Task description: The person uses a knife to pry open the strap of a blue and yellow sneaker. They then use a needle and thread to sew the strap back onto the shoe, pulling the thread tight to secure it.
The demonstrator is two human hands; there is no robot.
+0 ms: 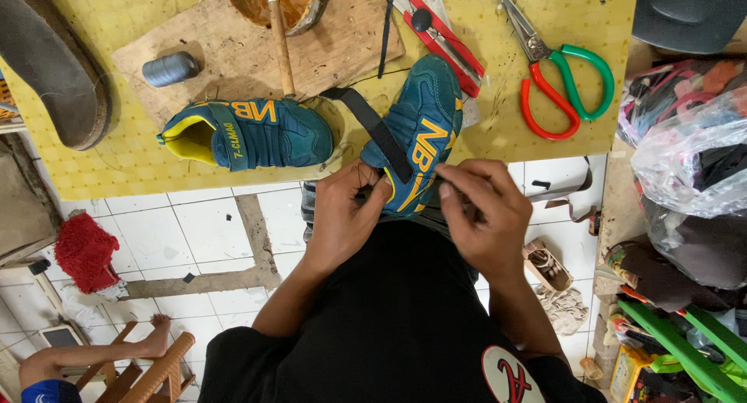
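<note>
Yellow work surface [140, 158]: perforated sheet filling the upper frame, its near edge over white floor tiles.

Wooden board [233, 57]: worn, lying on the yellow sheet; a grey thread spool [170, 68] lies on its left part, and a wooden tool handle [280, 41] crosses it from a brown bowl-shaped piece at the top edge.

Dark sole [50, 61]: large, grey, at upper left, overhanging the sheet.

Clear plastic bags [685, 154]: at right, stuffed with dark and coloured scraps.

Second shoe [249, 132]: teal with yellow lining and orange lettering on its side, lying on its side at the board's near edge, well apart from both hands.

Held shoe [420, 127]: teal with orange side lettering, toe resting on the sheet's edge, heel toward the person's lap; a black strap [377, 131] runs diagonally across it.

Scissors [556, 76]: one red loop, one green, lying shut at upper right; a red-handled cutter [443, 33] lies left of them.

Left hand [342, 212]: fingers curled, gripping the held shoe's heel end from the left.

Right hand [482, 208]: thumb and fingertips pinched together at the shoe's heel edge; what they pinch is too small to tell.
</note>
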